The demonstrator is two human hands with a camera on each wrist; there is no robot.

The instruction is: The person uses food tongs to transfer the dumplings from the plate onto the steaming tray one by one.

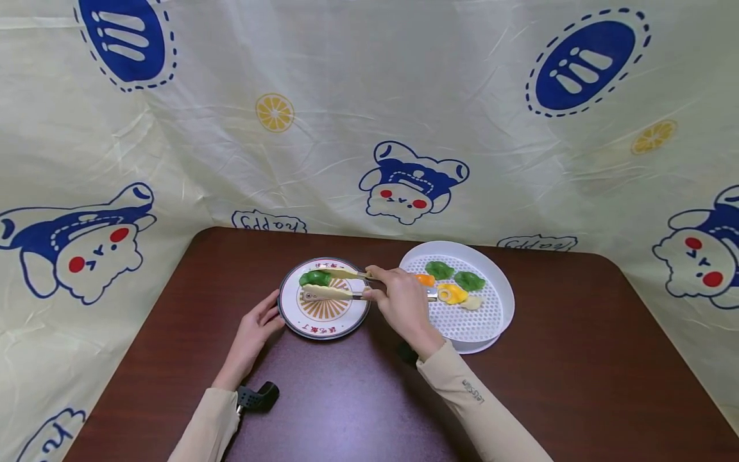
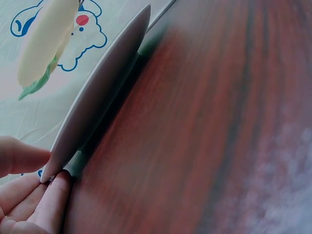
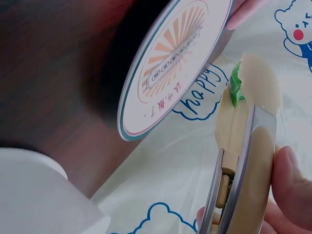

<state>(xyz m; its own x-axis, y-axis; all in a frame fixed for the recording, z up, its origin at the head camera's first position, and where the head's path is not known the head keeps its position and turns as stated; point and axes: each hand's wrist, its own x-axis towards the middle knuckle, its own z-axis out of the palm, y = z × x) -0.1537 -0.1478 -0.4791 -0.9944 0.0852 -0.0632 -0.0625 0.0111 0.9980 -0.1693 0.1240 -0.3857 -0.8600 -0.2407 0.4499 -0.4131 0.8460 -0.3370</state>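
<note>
My right hand (image 1: 404,305) grips a pair of tongs with cream-coloured heads (image 1: 328,292) and metal arms. Between the tong heads is a green piece (image 1: 315,278) shaped like a dumpling, over the plate; in the right wrist view the heads mostly hide it. My left hand (image 1: 253,337) pinches the left rim of the white round plate (image 1: 299,316), thumb above and fingers beneath, as the left wrist view shows. Orange rays and red characters decorate the plate.
To the right stands a white perforated steamer basket (image 1: 507,308). It holds two green pieces (image 1: 469,280), a yellow piece (image 1: 453,294), an orange piece (image 1: 426,280) and a pale piece (image 1: 471,303). A printed cloth (image 1: 323,173) hangs behind the dark wooden table (image 1: 577,359).
</note>
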